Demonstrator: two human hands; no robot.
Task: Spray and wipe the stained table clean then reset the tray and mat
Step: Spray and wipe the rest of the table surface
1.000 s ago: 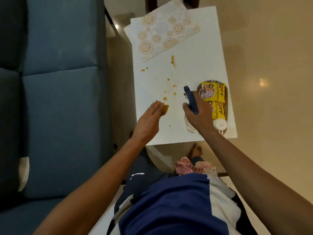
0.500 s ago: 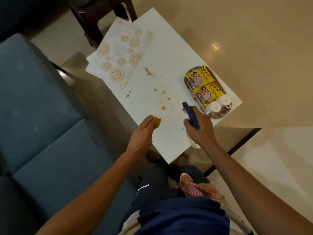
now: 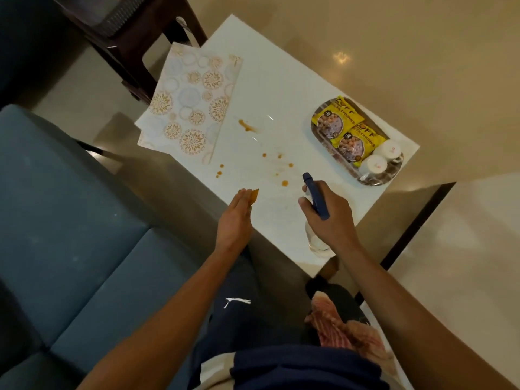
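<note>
Both hands hover over the table: right hand gripping spray bottle.

The yellow packets on the tray read "SOYA CHUNKS" and "10".

A blue sofa fills the left, a dark wooden chair stands beyond it, and a striped cloth lies on the lap.
</note>
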